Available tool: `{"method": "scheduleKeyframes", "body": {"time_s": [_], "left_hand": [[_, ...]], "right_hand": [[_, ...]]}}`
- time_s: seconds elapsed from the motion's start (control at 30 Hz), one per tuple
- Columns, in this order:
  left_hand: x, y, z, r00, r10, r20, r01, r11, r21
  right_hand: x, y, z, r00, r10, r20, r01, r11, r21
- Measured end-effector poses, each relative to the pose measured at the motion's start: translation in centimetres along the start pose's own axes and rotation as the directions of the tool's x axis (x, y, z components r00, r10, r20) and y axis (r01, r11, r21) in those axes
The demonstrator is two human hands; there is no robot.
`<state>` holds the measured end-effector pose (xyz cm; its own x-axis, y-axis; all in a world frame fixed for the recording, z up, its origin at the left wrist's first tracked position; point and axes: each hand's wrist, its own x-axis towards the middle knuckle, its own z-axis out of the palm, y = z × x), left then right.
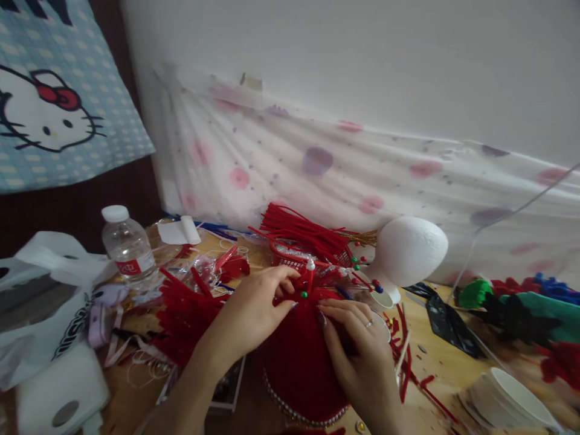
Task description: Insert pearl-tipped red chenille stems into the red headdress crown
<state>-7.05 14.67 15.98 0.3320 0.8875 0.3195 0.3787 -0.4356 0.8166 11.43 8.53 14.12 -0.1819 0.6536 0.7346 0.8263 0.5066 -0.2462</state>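
A red, fabric-like piece (294, 356) with a rounded lower edge trimmed in pearls lies between my hands. At its top stand a green bead (304, 295) and a small red stem with a white tip (310, 266). My left hand (260, 305) is at the piece's upper left, fingers curled and thumb beside the green bead. On the upper right, my right hand (353, 329), with a ring, has its fingers pressed together on the red material. Both hands appear closed on the piece's top edge; what lies under the fingertips is hidden.
Behind are a red basket (290, 261) of red pipe cleaners (301, 232) and a white foam head (410, 251). A water bottle (128, 244), plastic bags and red fluffy stems crowd the left. At right lie black plastic (453, 326), paper cups (502, 399) and coloured fuzzy shapes.
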Motion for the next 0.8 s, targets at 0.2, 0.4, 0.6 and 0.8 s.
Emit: {"method": "scheduleKeyframes", "body": {"time_s": [0.2, 0.4, 0.6, 0.8], "left_hand": [[-0.9, -0.8, -0.8, 0.997, -0.022, 0.069, 0.007, 0.977, 0.211], [-0.1, -2.5, 0.2, 0.945, -0.261, 0.199, 0.216, 0.951, 0.223], [0.6, -3.2, 0.5, 0.932, -0.188, 0.31, 0.158, 0.98, 0.122], [-1.0, -0.1, 0.3, 0.986, -0.126, 0.11, 0.086, 0.947, 0.31]], "right_hand": [[0.4, 0.2, -0.4, 0.992, -0.077, 0.097, 0.08, 0.997, -0.018], [-0.7, 1.4, 0.2, 0.996, 0.062, 0.057, -0.06, 0.998, -0.024], [-0.3, 1.2, 0.4, 0.99, 0.118, 0.073, -0.12, 0.993, 0.022], [0.7, 0.4, 0.7, 0.993, 0.097, 0.068, -0.099, 0.995, 0.018]]}}
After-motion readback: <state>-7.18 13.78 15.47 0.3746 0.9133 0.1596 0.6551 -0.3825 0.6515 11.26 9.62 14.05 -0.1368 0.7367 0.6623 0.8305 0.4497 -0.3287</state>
